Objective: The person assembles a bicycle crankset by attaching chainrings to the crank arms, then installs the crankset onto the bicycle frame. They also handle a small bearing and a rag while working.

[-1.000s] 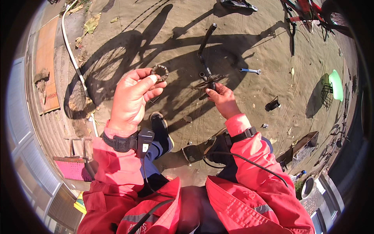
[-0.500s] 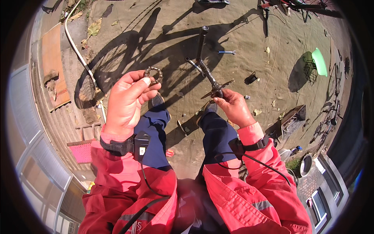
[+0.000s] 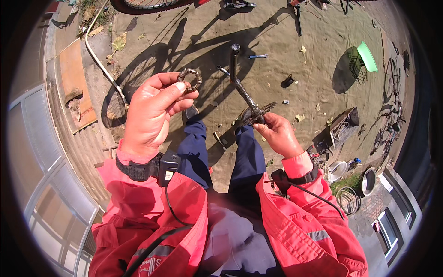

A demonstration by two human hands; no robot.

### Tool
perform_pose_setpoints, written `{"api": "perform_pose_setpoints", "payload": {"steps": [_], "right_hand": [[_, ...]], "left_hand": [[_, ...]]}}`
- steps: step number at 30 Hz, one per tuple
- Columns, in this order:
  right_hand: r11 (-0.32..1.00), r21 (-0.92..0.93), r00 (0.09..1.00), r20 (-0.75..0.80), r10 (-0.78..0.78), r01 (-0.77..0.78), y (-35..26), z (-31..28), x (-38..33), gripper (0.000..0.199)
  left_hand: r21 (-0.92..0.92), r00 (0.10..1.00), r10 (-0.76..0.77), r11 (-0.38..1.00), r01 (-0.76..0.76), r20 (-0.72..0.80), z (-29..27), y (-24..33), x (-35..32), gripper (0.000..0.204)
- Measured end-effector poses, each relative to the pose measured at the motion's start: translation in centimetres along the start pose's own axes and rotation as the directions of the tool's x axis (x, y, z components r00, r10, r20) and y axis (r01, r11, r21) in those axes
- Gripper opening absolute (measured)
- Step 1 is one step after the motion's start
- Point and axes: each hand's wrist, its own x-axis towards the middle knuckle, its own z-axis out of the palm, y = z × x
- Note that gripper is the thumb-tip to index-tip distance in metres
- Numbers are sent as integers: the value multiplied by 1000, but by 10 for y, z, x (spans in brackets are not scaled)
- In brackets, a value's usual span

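Note:
Between the thumb and fingers of my left hand [image 3: 154,111] is a greasy ball-bearing ring [image 3: 197,86], its round balls showing along the circle. My right hand [image 3: 280,136] grips a dark, greasy bicycle crank [image 3: 246,95] by its lower end, just beside the toothed chainring [image 3: 262,112]. The crank's bent arm points up and away from me, ending in a round, open-looking tip. The two parts are held apart, the ring to the left of the crank. My right fingertips are partly hidden behind the chainring.
A blue wrench [image 3: 258,57] and a silver tool [image 3: 223,70] lie on the ground cloth [image 3: 318,55]. To the right are a green basin [image 3: 368,56] and a metal box [image 3: 344,127]. A bicycle wheel [image 3: 152,4] is at the far edge, a pale hose [image 3: 102,64] at left.
The bearing ring has shifted slightly right and now faces me more openly. The crank has tilted, its far end lower in view and its chainring turned. My head view has moved a little.

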Motion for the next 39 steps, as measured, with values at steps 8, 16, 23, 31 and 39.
{"api": "perform_pose_setpoints", "payload": {"steps": [8, 16, 23, 31, 39], "right_hand": [[929, -367, 997, -46, -55, 35, -3, -3, -18, 18], [799, -592, 992, 4, -129, 106, -17, -8, -29, 24], [781, -619, 997, 55, -62, 83, -30, -9, -31, 26], [763, -631, 990, 74, -121, 140, -39, -11, -34, 23], [789, -581, 977, 62, -202, 200, -35, -12, -35, 29]], "left_hand": [[-1, 999, -14, 1000, 15, 42, 20, 14, 0, 20], [-37, 996, -54, 998, 56, 69, 27, 13, 1, 18], [-48, 995, -73, 996, 76, 62, 31, 14, 0, 19], [-69, 992, -103, 992, 108, 71, 31, 9, -2, 18], [-91, 989, -125, 987, 132, 75, 32, 3, -3, 18]]}}
